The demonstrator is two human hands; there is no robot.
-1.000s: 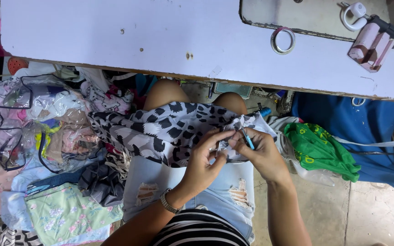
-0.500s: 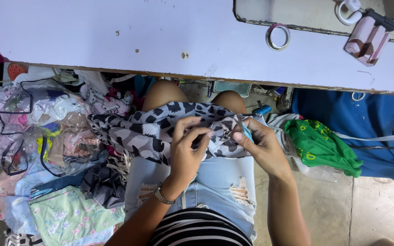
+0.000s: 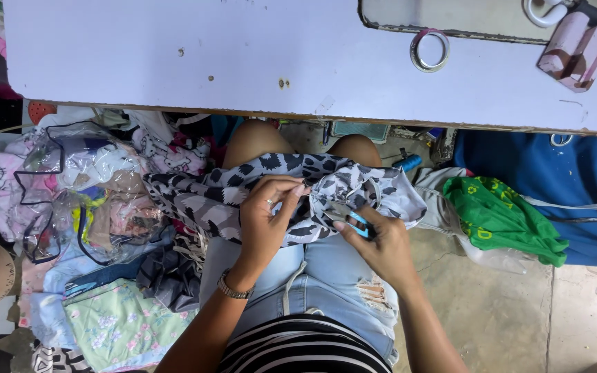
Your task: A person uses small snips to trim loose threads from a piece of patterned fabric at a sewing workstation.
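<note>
Spotted cloth (image 3: 243, 193) pinched by left hand (image 3: 264, 221); right hand (image 3: 381, 245), at 3 o'clock, grips blue snips (image 3: 359, 224). Advisable: keep cloth taut, snip only thread.

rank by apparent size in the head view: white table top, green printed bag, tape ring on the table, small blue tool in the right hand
1. white table top
2. green printed bag
3. tape ring
4. small blue tool, partly hidden by the right hand, so its rank against the ring is unsure
</note>
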